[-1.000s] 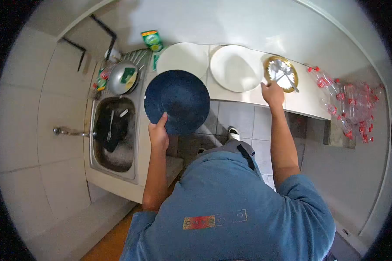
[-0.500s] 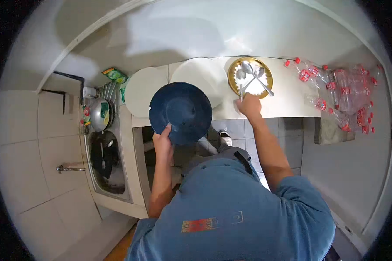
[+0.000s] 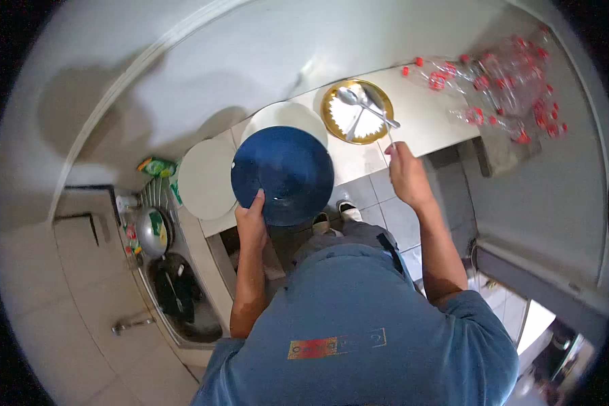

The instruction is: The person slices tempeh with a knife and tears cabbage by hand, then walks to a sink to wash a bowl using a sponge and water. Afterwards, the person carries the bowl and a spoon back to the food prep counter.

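In my left hand (image 3: 252,224) is a dark blue plate (image 3: 284,172), gripped at its near rim with the thumb on top. The plate is held in front of the counter. My right hand (image 3: 409,177) is closed on the handle of a spoon (image 3: 390,137), whose bowl end overlaps a gold-rimmed plate (image 3: 328,120). More spoons (image 3: 348,96) lie crossed on that plate's white centre. Whether the held spoon touches the plate I cannot tell. Behind the blue plate, a white round plate (image 3: 291,111) is partly hidden.
Another white round piece (image 3: 206,177) sits on the counter (image 3: 426,135) to the left. Several plastic bottles with red caps (image 3: 514,88) crowd the right end. On the left are a metal pan (image 3: 151,231), a sink (image 3: 216,331) with dark items inside, and a faucet (image 3: 132,326).
My right hand has drawn back from the gold-rimmed plate, towards me and right, with the spoon. The view has rotated; my left hand still holds the blue plate.
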Tool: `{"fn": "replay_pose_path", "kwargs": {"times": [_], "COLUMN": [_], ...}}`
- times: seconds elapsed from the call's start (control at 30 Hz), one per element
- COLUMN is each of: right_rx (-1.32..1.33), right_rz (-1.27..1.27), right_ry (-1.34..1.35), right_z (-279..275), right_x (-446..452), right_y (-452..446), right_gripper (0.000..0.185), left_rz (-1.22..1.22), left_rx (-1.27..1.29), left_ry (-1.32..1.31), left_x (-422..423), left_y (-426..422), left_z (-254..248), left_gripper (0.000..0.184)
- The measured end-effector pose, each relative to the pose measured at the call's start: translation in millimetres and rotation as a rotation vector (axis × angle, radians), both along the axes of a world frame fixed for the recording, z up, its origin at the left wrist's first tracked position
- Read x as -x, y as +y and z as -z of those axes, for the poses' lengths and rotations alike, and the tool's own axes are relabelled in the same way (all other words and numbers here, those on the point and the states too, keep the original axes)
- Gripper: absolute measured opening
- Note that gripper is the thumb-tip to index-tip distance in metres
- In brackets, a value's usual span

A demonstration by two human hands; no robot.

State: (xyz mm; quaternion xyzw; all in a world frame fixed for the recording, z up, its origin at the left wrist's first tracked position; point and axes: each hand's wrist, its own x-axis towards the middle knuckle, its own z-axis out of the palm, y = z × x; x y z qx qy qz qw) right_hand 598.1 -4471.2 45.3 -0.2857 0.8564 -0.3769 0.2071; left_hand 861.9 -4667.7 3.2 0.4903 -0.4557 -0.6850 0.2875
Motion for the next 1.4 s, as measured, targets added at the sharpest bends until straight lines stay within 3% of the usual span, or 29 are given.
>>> {"fn": "replay_pose_path", "kwargs": {"times": [0.1,0.2,0.33,0.4,0.43,0.5,0.53,0.63,0.7,0.77,0.87,0.97,1.03,1.1,1.17,1.23,1.3,1.37,1.4], "right_rx": [0.208,0.050,-0.038,0.067,0.060,-0.151,-0.189,0.051,0.001,-0.049,0.114,0.297,0.286,0.590,0.677,1.042,1.046,0.755,0.992], "right_rz": [0.244,0.364,0.516,0.687,0.713,0.531,0.587,0.824,0.791,0.769,1.049,1.085,1.118,1.086,1.025,0.917,0.895,1.160,1.256], "right_ry": [-0.076,0.117,0.109,0.101,0.097,0.213,0.212,0.001,0.042,0.088,0.163,0.024,0.058,0.005,0.067,0.214,0.286,0.385,0.337], "right_z": [-10,45,43,47,49,52,53,51,59,63,71,83,62,53,45,37,29,30,23], "right_x": [-21,-30,-52,-63,-66,-65,-68,-69,-62,-51,-30,-1,13,25,33,41,41,42,47], "right_y": [33,71,108,124,135,157,163,182,208,232,270,332,354,381,408,425,451,475,482], "right_gripper": [0.022,0.024,0.027,0.030,0.030,0.030,0.027,0.025,0.026,0.027,0.033,0.035,0.038,0.040,0.037,0.031,0.021,0.026,0.034], "left_rz": [0.167,0.328,0.480,0.508,0.533,0.613,0.635,0.672,0.779,0.853,0.798,0.878,0.958,0.940,1.029,1.147,1.258,1.394,1.433], "left_rx": [0.021,0.063,0.084,-0.013,-0.022,0.062,0.064,0.027,0.212,0.198,0.187,0.382,0.402,0.602,0.596,0.601,0.677,0.658,0.641], "left_ry": [0.030,0.053,0.131,0.196,0.191,0.046,0.048,0.132,-0.079,-0.038,0.120,0.123,0.164,0.359,0.340,0.545,0.496,0.783,0.891], "left_x": [20,40,58,68,73,88,96,121,142,166,208,253,288,322,352,387,409,434,446], "left_y": [-6,-9,7,17,21,32,39,62,83,112,167,224,264,309,348,387,426,469,489], "left_z": [-5,11,10,10,10,7,10,18,17,15,20,8,-1,-13,-23,-32,-50,-58,-52], "left_gripper": [0.033,0.028,0.019,0.018,0.018,0.018,0.018,0.021,0.024,0.026,0.025,0.024,0.023,0.022,0.021,0.023,0.031,0.039,0.043]}}
